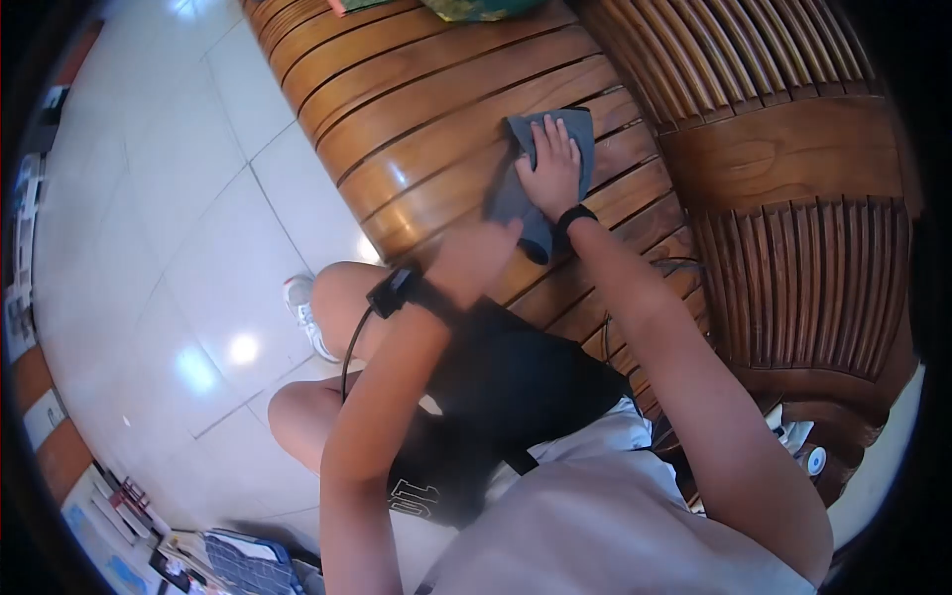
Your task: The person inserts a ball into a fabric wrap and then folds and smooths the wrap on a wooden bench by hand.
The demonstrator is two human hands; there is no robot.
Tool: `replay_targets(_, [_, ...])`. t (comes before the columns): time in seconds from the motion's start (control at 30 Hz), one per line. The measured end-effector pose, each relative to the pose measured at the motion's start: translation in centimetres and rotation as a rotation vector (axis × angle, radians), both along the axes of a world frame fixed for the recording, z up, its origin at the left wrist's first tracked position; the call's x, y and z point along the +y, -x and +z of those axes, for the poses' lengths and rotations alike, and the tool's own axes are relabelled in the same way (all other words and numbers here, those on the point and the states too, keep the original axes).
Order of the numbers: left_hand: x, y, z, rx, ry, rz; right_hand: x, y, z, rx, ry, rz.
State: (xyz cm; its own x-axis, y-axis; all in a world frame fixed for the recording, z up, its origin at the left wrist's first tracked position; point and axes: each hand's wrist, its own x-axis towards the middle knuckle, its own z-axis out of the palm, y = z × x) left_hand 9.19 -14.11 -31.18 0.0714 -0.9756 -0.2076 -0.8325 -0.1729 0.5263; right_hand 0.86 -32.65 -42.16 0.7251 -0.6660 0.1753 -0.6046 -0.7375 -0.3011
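Observation:
A grey cloth lies rumpled on the slatted wooden bench seat. My right hand rests flat on top of it, fingers stretched out and slightly apart, pressing on the cloth rather than gripping it. At the cloth's lower left edge is my left hand, smeared by motion. Its fingers are too blurred to show whether they hold the cloth. A black device with a cable is strapped to my left wrist, and a black band circles the right one.
The bench's carved slatted backrest rises on the right. A green item sits at the seat's far end. Thin dark cables run over the seat beside my legs. Pale floor tiles extend to the left, with a shoe on them.

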Motion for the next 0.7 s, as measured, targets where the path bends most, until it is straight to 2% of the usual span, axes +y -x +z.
replay_targets(0.1, [1.3, 0.4, 1.9, -0.074, -0.007, 0.098, 0.3, 0.1, -0.3, -0.003, 0.006, -0.004])
replay_targets(0.2, [2.5, 1.7, 2.0, -0.036, 0.032, 0.165, 0.2, 0.0, -0.2, 0.025, 0.019, 0.016])
replay_targets(0.37, [3.3, 4.3, 3.3, -0.120, 0.093, 0.227, 1.6, -0.4, 0.0, 0.088, 0.000, 0.013])
replay_targets(0.6, [4.0, 2.6, 4.3, -0.045, -0.094, 0.188, 4.8, -0.6, 0.2, 0.123, -0.101, -0.011])
replay_targets(0.7, [3.2, 4.0, 4.7, -0.089, -0.018, 0.167, 3.8, -0.1, -0.6, 0.154, -0.058, 0.014])
